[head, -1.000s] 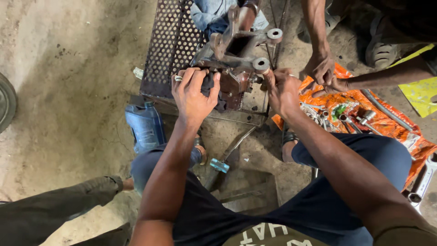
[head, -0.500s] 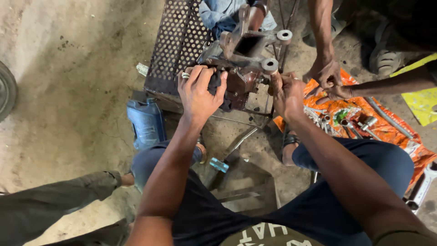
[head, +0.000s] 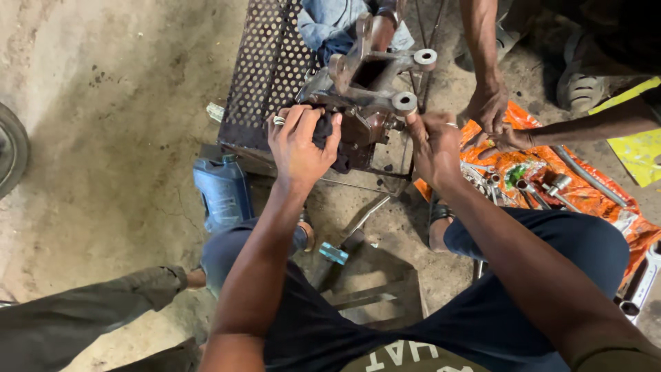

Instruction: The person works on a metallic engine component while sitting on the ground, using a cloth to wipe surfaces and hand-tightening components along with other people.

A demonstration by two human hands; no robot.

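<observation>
A greasy cast-metal bracket (head: 372,89) with round mounting eyes rests on a perforated metal stand (head: 265,76). My left hand (head: 299,141) presses a dark rag (head: 323,131) against the bracket's left side, a ring on one finger. My right hand (head: 434,141) grips the bracket's right side, just below one round eye (head: 404,103). Both hands hold the part from opposite sides.
Another person's hands (head: 492,114) reach over an orange sheet (head: 551,186) strewn with sockets and wrenches at right. A blue oil jug (head: 222,193) stands on the concrete floor at left. A grey-trousered leg (head: 82,317) lies lower left. A tyre edge (head: 10,151) shows far left.
The view has shifted slightly, so the bracket sits lower in frame. My left hand has moved onto the rag against the bracket; my right hand keeps its grip.
</observation>
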